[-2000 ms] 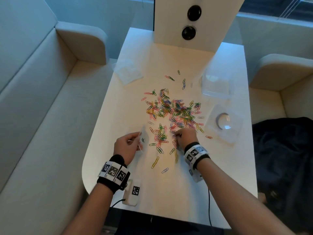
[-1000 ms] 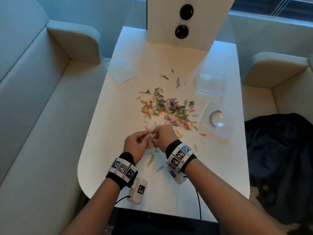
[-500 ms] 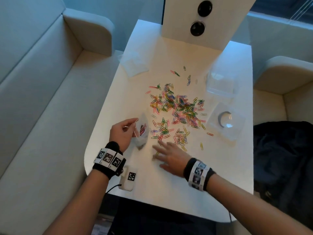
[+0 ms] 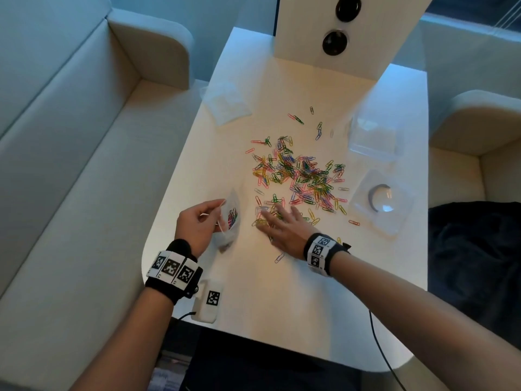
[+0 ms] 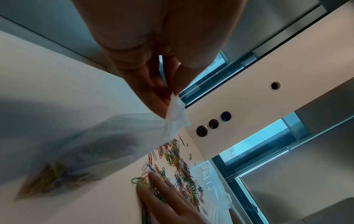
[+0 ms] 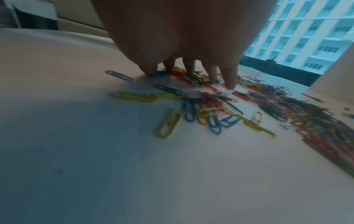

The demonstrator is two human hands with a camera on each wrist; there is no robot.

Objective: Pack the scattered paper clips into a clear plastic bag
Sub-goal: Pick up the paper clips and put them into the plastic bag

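Coloured paper clips lie scattered in a loose heap on the middle of the white table. My left hand pinches the rim of a small clear plastic bag that holds several clips; in the left wrist view the bag hangs from my fingertips. My right hand lies flat, fingers spread and straight, on the near edge of the heap. The right wrist view shows its fingertips pressing down among the clips.
A spare clear bag lies at the table's far left. A clear box and a clear lid with a ring sit on the right. A white panel stands at the back. Sofas flank the table.
My right hand left the bag's mouth, went to the table and now lies a little further into the clips. The left hand drew the bag to the left.
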